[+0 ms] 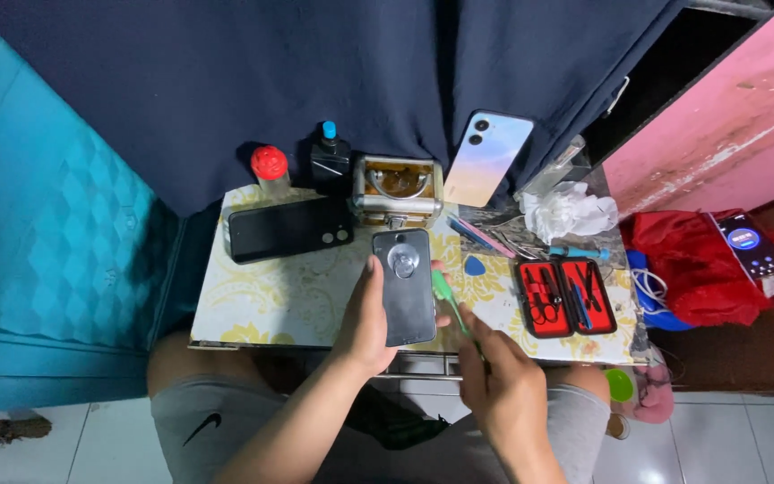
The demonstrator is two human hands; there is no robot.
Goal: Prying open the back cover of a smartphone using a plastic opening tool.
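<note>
Dark phone, glossy with a round ring on its back: our left hand grips its edge; at 3 o'clock, our right hand pinches a green tool.

Bare tabletop lies open left of the left hand, bounded behind by a black phone; rightward, a blue pick and open red tool case apparently crowd the surface.

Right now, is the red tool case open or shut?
Open. The red tool case lies flat with both halves spread on the table, small tools showing inside.
</note>
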